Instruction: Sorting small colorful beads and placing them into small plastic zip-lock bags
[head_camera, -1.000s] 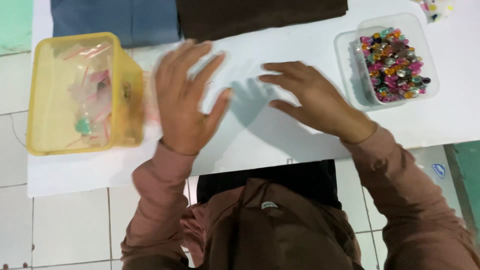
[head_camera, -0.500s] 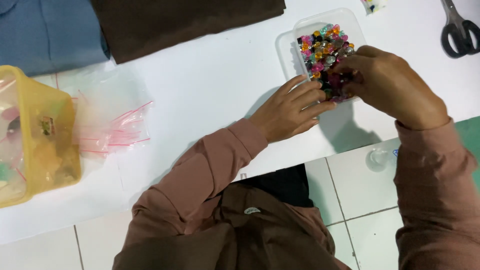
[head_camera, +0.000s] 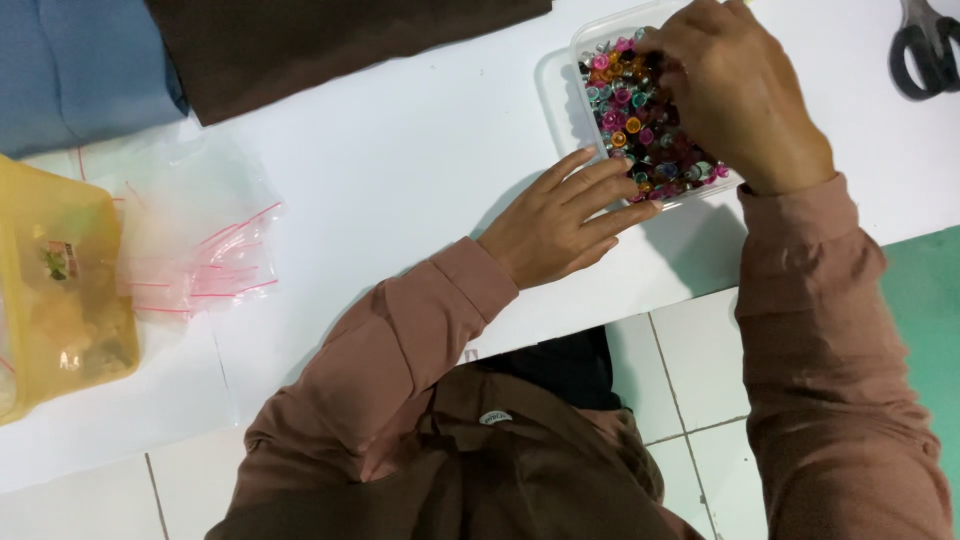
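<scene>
A clear plastic box (head_camera: 560, 95) full of small coloured beads (head_camera: 630, 120) stands on the white table. My right hand (head_camera: 735, 90) reaches into the box with curled fingers among the beads; whether it holds any is hidden. My left hand (head_camera: 560, 220) lies flat on the table, fingers apart, with the fingertips against the near corner of the box.
A pile of small clear zip bags with red strips (head_camera: 200, 245) lies at the left beside a yellow plastic tub (head_camera: 60, 290). Blue cloth (head_camera: 80, 60) and dark brown cloth (head_camera: 330, 40) lie at the back. Black scissors (head_camera: 925, 50) lie at the far right. The table edge (head_camera: 600, 330) runs near my body.
Both hands went from the middle of the table to the bead box. The right hand now digs deeper into the beads, and the left hand steadies the box corner.
</scene>
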